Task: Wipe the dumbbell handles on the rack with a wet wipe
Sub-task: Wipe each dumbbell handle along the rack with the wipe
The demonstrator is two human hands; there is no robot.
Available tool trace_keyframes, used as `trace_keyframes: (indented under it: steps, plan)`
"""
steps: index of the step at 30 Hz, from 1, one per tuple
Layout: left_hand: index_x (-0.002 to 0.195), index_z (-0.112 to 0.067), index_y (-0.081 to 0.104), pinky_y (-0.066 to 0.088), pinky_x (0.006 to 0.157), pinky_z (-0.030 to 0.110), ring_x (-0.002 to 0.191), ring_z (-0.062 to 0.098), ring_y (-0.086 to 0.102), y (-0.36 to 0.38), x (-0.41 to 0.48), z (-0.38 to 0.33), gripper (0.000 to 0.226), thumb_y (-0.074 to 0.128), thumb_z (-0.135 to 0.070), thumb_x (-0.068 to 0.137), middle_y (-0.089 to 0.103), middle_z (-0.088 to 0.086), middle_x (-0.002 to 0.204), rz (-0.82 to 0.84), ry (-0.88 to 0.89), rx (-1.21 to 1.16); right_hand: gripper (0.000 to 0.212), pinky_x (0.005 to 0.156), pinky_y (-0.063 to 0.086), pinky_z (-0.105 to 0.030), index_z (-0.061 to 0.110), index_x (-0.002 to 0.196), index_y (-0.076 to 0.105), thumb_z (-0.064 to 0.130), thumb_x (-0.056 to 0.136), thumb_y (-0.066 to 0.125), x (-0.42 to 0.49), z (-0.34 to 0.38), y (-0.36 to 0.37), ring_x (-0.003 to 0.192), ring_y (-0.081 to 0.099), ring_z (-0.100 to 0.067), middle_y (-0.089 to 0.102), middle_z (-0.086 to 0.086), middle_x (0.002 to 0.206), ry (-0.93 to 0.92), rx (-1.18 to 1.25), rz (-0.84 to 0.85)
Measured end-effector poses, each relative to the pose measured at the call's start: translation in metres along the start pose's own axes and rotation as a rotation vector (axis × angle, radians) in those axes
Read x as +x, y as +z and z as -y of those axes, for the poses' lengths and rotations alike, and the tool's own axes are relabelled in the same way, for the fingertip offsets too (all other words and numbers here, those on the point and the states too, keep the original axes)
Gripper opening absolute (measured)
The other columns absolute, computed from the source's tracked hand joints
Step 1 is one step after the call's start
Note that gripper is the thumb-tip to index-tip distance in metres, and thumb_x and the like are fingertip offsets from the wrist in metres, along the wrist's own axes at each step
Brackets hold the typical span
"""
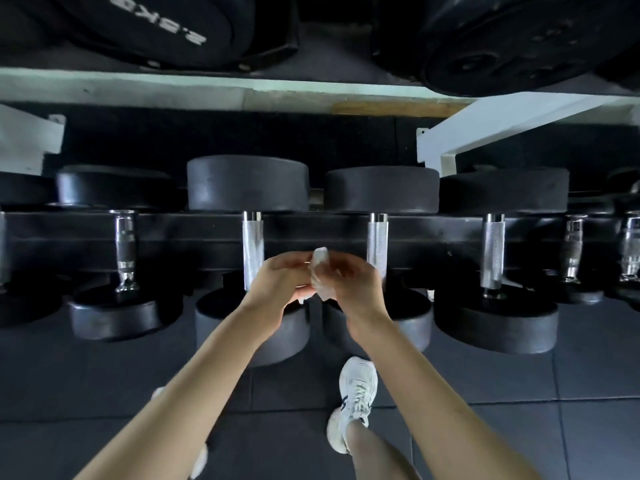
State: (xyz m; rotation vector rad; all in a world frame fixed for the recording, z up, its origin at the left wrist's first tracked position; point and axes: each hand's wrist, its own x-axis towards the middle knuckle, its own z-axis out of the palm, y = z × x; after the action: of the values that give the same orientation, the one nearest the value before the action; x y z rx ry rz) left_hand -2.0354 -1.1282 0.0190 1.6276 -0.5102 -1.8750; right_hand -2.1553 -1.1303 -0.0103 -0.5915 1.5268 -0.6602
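White wet wipe [319, 270] sits bunched between left hand [277, 284] and right hand [358, 289], both pinching it, just in front of the rack [311, 233], between left handle [252, 249] and right handle [377, 242]. It seems mid-refold, so a loose pinch could drop it onto the floor [485, 427].

Seven dumbbells [247, 183], two hands [277, 284] [358, 287], one wipe [319, 277]

The scene is dimly lit overall; the rubber floor [588, 375] is sunk in shadow; cool light is caught on the white beam [207, 88] above; sharp glare is thrown off the dumbbell handles [252, 251]; the wet wipe [320, 271] is nearly blown out; straight lines are bowed toward the edges; the weight plates [519, 39] are rendered soft.
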Motion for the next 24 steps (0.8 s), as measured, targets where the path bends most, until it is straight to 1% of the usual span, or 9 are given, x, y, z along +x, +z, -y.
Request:
trace_keyframes:
  steps: [3, 6, 9, 12, 17, 19, 21, 22, 24]
  plan:
    - [0.104, -0.003, 0.069, 0.057, 0.081, 0.028, 0.092, 0.023, 0.07, -0.036, 0.002, -0.005, 0.024, 0.056, 0.007, 0.085, 0.071, 0.016, 0.102, -0.06, 0.009, 0.057, 0.008, 0.066, 0.053, -0.017, 0.013, 0.088, 0.073, 0.014, 0.08, 0.074, 0.004, -0.005, 0.032, 0.075, 0.068, -0.01, 0.073, 0.0, 0.081, -0.029, -0.062, -0.061]
    - [0.094, -0.006, 0.067, 0.057, 0.074, 0.028, 0.087, 0.022, 0.066, -0.08, 0.013, -0.008, 0.024, 0.051, 0.01, 0.088, 0.066, 0.015, 0.102, -0.206, -0.019, 0.084, 0.008, 0.063, 0.048, -0.01, 0.02, 0.084, 0.072, 0.012, 0.083, 0.071, 0.013, -0.011, 0.062, 0.073, 0.064, -0.004, 0.069, 0.009, 0.077, -0.094, -0.091, -0.16]
    - [0.091, -0.009, 0.065, 0.054, 0.073, 0.027, 0.091, 0.021, 0.063, -0.12, 0.023, -0.01, 0.026, 0.047, 0.01, 0.088, 0.064, 0.012, 0.101, -0.237, -0.02, 0.11, 0.013, 0.066, 0.044, -0.005, 0.014, 0.096, 0.073, 0.012, 0.084, 0.067, 0.026, -0.016, 0.097, 0.076, 0.061, -0.001, 0.065, 0.014, 0.079, -0.215, -0.187, -0.276]
    - [0.087, -0.014, 0.066, 0.055, 0.073, 0.027, 0.093, 0.02, 0.063, -0.149, 0.028, -0.008, 0.033, 0.045, 0.011, 0.088, 0.064, 0.009, 0.1, -0.221, 0.004, 0.137, 0.022, 0.071, 0.041, -0.013, 0.008, 0.107, 0.07, 0.015, 0.086, 0.066, 0.044, -0.02, 0.132, 0.083, 0.061, -0.006, 0.065, 0.007, 0.086, -0.295, -0.284, -0.31]
    - [0.086, -0.016, 0.067, 0.054, 0.069, 0.026, 0.09, 0.016, 0.064, -0.172, 0.038, 0.005, 0.032, 0.044, 0.006, 0.09, 0.065, 0.005, 0.097, -0.216, -0.025, 0.15, 0.043, 0.082, 0.046, -0.015, 0.019, 0.126, 0.061, 0.025, 0.084, 0.07, 0.057, -0.04, 0.154, 0.093, 0.064, -0.007, 0.07, 0.004, 0.103, -0.188, -0.226, -0.376]
    - [0.085, -0.018, 0.067, 0.053, 0.065, 0.024, 0.09, 0.015, 0.064, -0.175, 0.04, 0.01, 0.032, 0.046, 0.005, 0.09, 0.066, 0.004, 0.099, -0.193, -0.045, 0.154, 0.037, 0.074, 0.046, -0.017, 0.018, 0.12, 0.065, 0.024, 0.083, 0.071, 0.052, -0.042, 0.151, 0.085, 0.063, -0.007, 0.07, 0.004, 0.09, -0.136, -0.287, -0.392]
    - [0.087, -0.019, 0.067, 0.054, 0.067, 0.025, 0.093, 0.016, 0.064, -0.175, 0.041, 0.013, 0.03, 0.047, 0.004, 0.091, 0.067, 0.004, 0.101, -0.168, -0.064, 0.149, 0.023, 0.062, 0.043, -0.019, 0.016, 0.104, 0.072, 0.024, 0.082, 0.072, 0.046, -0.048, 0.143, 0.073, 0.059, -0.009, 0.064, 0.007, 0.075, -0.098, -0.379, -0.395]
    - [0.088, -0.018, 0.067, 0.055, 0.069, 0.026, 0.095, 0.017, 0.064, -0.175, 0.041, 0.013, 0.03, 0.047, 0.003, 0.091, 0.067, 0.005, 0.101, -0.156, -0.069, 0.146, 0.019, 0.061, 0.045, -0.023, 0.015, 0.098, 0.073, 0.024, 0.081, 0.072, 0.043, -0.051, 0.141, 0.072, 0.06, -0.011, 0.064, 0.007, 0.074, -0.079, -0.415, -0.387]
    - [0.089, -0.018, 0.068, 0.056, 0.073, 0.028, 0.097, 0.018, 0.064, -0.174, 0.043, 0.011, 0.029, 0.047, 0.002, 0.092, 0.066, 0.005, 0.103, -0.136, -0.066, 0.142, 0.015, 0.069, 0.051, -0.028, 0.013, 0.092, 0.073, 0.021, 0.079, 0.074, 0.041, -0.052, 0.139, 0.074, 0.063, -0.013, 0.067, 0.004, 0.077, -0.07, -0.405, -0.369]
